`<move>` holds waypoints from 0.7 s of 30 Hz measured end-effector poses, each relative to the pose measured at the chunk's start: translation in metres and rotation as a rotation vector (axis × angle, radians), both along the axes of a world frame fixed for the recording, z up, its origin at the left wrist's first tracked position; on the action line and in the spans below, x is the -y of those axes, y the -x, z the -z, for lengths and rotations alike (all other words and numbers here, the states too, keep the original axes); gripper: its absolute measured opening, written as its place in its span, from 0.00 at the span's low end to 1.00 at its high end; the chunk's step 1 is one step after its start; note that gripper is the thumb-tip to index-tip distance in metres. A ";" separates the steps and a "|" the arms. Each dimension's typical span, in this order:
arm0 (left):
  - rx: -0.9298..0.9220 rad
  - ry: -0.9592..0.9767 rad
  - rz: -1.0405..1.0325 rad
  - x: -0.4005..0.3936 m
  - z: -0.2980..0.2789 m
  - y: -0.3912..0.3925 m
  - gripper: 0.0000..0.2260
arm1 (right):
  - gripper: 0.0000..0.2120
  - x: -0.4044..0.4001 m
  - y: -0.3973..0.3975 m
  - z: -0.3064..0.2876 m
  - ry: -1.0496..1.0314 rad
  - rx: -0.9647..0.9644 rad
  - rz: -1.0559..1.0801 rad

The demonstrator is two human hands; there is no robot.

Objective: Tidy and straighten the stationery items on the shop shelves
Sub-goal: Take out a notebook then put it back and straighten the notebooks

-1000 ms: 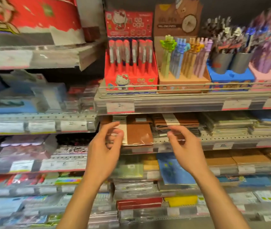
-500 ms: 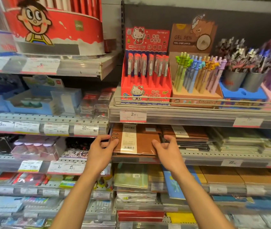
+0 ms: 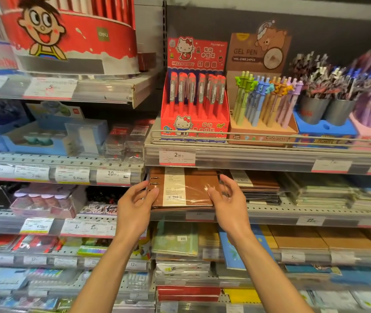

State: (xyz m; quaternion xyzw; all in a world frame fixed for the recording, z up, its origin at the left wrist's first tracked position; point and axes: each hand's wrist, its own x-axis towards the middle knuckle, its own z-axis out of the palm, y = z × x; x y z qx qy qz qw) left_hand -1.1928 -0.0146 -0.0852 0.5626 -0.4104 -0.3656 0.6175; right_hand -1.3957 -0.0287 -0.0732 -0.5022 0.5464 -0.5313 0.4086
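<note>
A brown ring-bound notebook in clear wrap, with a white label strip, lies on top of a stack on the middle shelf. My left hand holds its left edge by the metal rings, thumb on the cover. My right hand holds its right edge with the thumb on the cover and the fingers spread and arched over the side. More brown notebooks lie stacked just right of it.
Above stand a red Hello Kitty pen box, a gel pen display and pen cups behind a wire rail. Notebooks fill the shelf below. Left shelves hold boxed small items and price tags.
Both hands moved from open in front of the shelf onto the brown notebook's side edges. The view tilted up and moved closer. My right fingers have since lifted and spread.
</note>
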 end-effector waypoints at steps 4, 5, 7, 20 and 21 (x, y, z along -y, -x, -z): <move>0.013 0.075 -0.005 -0.004 -0.009 0.009 0.16 | 0.23 0.000 0.009 0.003 0.037 0.020 0.020; 0.009 0.082 -0.001 -0.004 -0.010 0.011 0.16 | 0.23 0.000 0.011 0.002 0.045 0.026 0.026; 0.003 0.091 0.004 -0.004 -0.012 0.016 0.16 | 0.23 0.001 0.015 0.002 0.058 0.031 0.035; -0.013 0.115 0.144 0.013 -0.008 0.100 0.13 | 0.23 0.001 0.096 0.002 0.060 0.004 0.156; -0.002 0.113 0.163 0.014 -0.008 0.109 0.13 | 0.23 0.002 0.106 0.003 0.059 0.007 0.167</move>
